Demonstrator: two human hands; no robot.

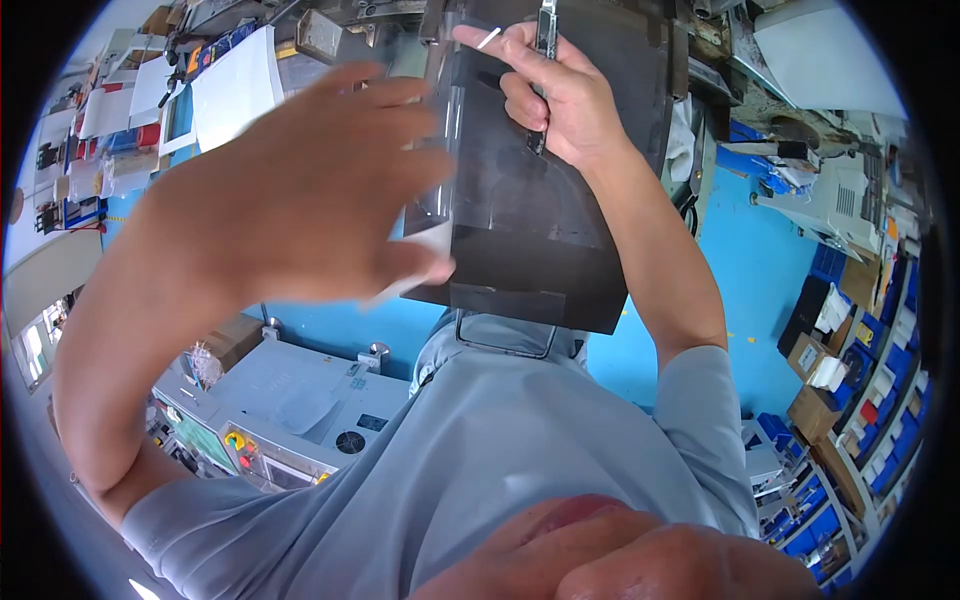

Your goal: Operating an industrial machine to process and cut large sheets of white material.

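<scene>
My right hand (570, 100) is closed round a slim utility knife (547, 40), its forefinger stretched out to the left. A short thin white strip (489, 39) lies against that forefinger. Below the hand is a dark flat board (540, 265), with clear plastic film (448, 130) along its left side. My left hand (310, 190) is raised over the board's left edge, smeared by motion, its fingers apart. Beside its thumb a white piece (432, 240) shows, partly covered by the thumb; whether the two touch I cannot tell.
A bent metal bar (505, 352) juts from the board's near edge, close to my body. A grey machine cabinet (290, 390) with coloured buttons stands at lower left. White sheets (235, 90) lie at upper left. Shelves with blue bins (890, 400) line the right side.
</scene>
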